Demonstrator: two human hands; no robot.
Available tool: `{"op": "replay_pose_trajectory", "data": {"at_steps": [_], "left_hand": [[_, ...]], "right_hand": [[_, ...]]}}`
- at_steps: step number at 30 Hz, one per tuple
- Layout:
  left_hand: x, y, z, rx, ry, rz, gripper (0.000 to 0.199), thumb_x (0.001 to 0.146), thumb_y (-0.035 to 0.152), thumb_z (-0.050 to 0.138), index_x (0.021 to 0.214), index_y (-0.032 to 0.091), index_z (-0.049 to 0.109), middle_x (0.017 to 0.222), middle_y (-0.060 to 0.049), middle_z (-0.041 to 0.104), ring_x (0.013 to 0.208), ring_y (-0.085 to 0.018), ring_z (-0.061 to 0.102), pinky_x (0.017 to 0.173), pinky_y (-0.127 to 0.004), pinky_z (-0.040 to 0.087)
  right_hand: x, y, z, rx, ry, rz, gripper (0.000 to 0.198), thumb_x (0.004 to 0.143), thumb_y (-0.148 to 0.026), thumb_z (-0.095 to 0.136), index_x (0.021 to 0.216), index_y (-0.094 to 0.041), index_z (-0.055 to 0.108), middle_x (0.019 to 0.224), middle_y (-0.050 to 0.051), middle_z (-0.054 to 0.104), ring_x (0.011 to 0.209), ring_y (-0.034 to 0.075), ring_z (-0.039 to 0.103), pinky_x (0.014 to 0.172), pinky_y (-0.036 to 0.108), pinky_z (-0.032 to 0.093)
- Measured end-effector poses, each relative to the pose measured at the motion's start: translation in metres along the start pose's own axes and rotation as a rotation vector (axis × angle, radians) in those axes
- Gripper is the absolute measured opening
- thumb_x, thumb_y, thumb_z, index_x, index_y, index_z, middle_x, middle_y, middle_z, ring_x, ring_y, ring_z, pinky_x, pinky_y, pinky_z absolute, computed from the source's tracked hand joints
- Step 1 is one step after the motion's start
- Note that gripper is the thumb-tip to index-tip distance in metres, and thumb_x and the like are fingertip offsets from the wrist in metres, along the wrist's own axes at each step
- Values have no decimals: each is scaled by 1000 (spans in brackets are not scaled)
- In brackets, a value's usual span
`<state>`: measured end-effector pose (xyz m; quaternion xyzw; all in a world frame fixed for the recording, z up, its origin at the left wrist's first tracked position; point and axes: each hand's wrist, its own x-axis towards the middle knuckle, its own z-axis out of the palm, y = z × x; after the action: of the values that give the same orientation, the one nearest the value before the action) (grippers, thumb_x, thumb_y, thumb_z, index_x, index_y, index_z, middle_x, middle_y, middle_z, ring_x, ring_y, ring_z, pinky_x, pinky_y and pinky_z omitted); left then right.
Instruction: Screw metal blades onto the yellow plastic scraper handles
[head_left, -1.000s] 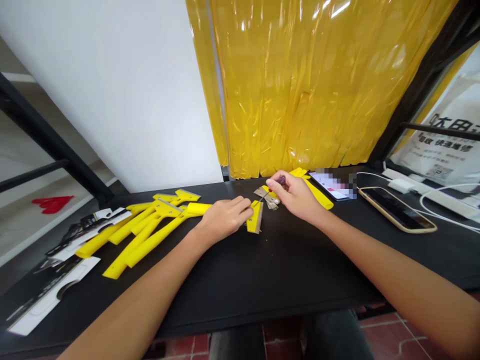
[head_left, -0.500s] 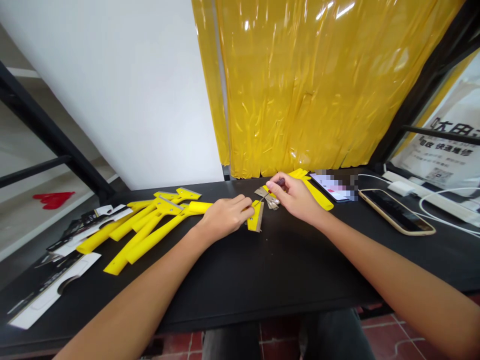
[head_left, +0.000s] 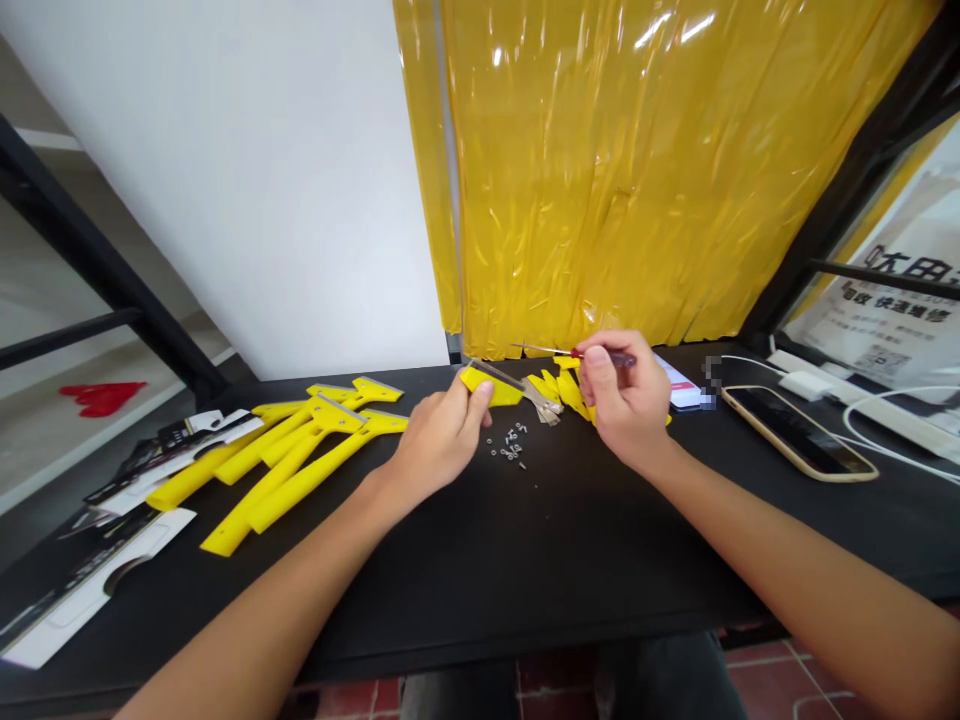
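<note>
My left hand (head_left: pixel 444 428) is closed around a yellow scraper (head_left: pixel 496 388), its head tilted up with the metal edge on top; the handle is hidden in the hand. In my right hand (head_left: pixel 628 395) is a screwdriver (head_left: pixel 616 359) with a dark red handle, its thin shaft pointing left above the scraper head and apart from it. Below, several small screws and nuts (head_left: pixel 513 447) lie scattered on the black table (head_left: pixel 525 560). Between the hands, flat metal blades (head_left: pixel 546 403) lie in a pile beside yellow scraper parts (head_left: pixel 571 392), partly covered by my right hand.
Several yellow scrapers (head_left: pixel 300 475) lie heaped at left, beside black and white cardboard packaging (head_left: pixel 112 580). On the right are a phone (head_left: pixel 799 432), a second lit phone (head_left: pixel 679 385) behind my hand, and a power strip (head_left: pixel 862 400) with white cables. A yellow plastic curtain (head_left: pixel 600 180) hangs behind.
My left hand has lifted and turned the scraper, uncovering the screws and nuts. My right hand has drawn the screwdriver back to the right, away from the scraper head.
</note>
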<state>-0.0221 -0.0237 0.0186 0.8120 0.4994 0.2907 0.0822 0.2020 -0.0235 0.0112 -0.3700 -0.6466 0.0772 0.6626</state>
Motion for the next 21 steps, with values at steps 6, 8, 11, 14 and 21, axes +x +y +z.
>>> {"op": "replay_pose_trajectory", "data": {"at_steps": [6,8,11,14,21], "left_hand": [[-2,8,9,-722,-281,-225,28,103,46,38,110,22,48,94,-4,70,50,-11,61,41,-23,41],[-1,10,12,-847,-341,-279,21,101,38,43,114,22,46,95,-5,69,48,-11,61,34,-20,34],[0,12,13,-922,-352,-284,21,96,27,48,115,22,45,93,-5,68,47,-11,61,32,-18,35],[0,12,15,-935,-342,-255,22,95,27,50,116,21,46,93,-5,68,47,-10,62,32,-17,36],[0,10,19,-980,-341,-238,25,95,33,55,113,21,45,98,-8,71,49,-15,67,33,-20,45]], "right_hand": [[-7,-11,-1,36,-61,-120,21,100,-43,51,92,-25,57,76,3,62,61,16,58,56,33,46],[-8,-12,-2,16,-121,-166,16,100,-37,52,90,-25,57,75,1,62,59,15,56,57,33,45],[-8,-12,-3,2,-188,-209,12,100,-32,52,91,-25,57,74,0,62,61,14,55,59,32,44],[-7,-12,-4,-12,-211,-217,11,100,-31,52,91,-25,56,76,1,62,64,15,57,61,32,45],[-6,-10,-2,-133,-238,-226,13,99,-35,53,93,-24,56,80,2,65,65,15,57,61,31,45]]}}
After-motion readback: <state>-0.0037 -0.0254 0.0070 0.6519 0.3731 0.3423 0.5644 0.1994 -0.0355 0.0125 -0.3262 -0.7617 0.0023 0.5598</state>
